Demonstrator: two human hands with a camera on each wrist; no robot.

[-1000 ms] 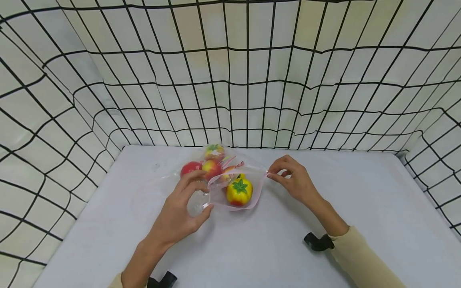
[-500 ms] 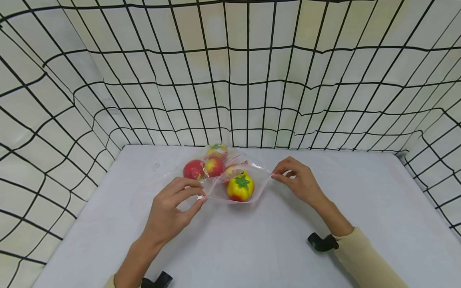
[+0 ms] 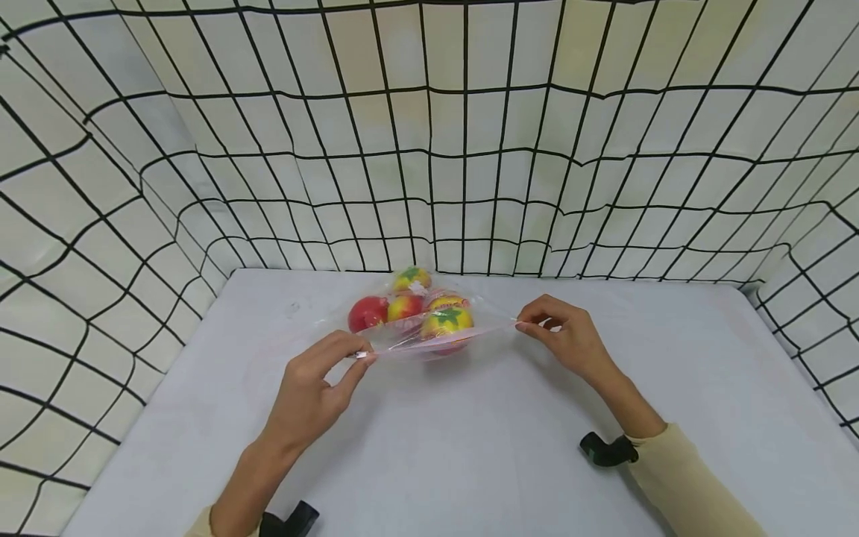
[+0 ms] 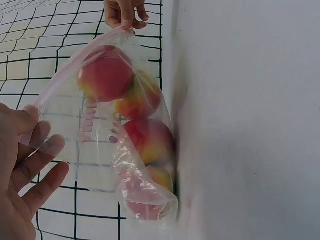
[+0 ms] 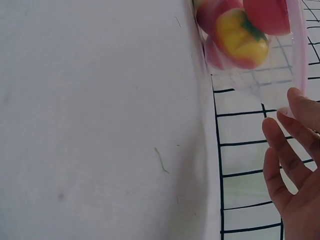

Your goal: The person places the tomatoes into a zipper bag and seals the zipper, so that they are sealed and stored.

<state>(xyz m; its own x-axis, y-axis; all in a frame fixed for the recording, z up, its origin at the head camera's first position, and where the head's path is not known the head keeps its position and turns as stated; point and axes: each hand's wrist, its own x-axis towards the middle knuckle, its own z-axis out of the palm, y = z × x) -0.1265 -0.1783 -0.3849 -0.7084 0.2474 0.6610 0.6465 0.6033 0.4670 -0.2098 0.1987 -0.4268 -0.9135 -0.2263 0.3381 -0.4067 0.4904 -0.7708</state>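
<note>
A clear zip bag [image 3: 396,341] with a pink-edged mouth lies on the table, stretched between both hands. Inside it are several toy fruits: a red one [image 3: 367,314], a red-and-yellow one [image 3: 405,306], and yellow ones with green leafy tops, the nearest [image 3: 447,321] just behind the mouth. My left hand [image 3: 315,391] pinches the left corner of the mouth between thumb and fingers. At the opposite corner my right hand [image 3: 562,337] pinches the edge with thumb and forefinger. In the left wrist view the pink strip [image 4: 70,65] runs straight from hand to hand.
The white table [image 3: 470,455] extends around the bag and towards me. Black grid netting [image 3: 463,149] over pale walls stands behind the table and along both sides. A black wrist-camera mount [image 3: 607,450] sits on the right sleeve, another [image 3: 291,520] on the left.
My left hand has drawn back leftwards, taking hold of the bag's left corner, while the right shifted slightly right. The gaping mouth has been pulled into a nearly straight, flat line.
</note>
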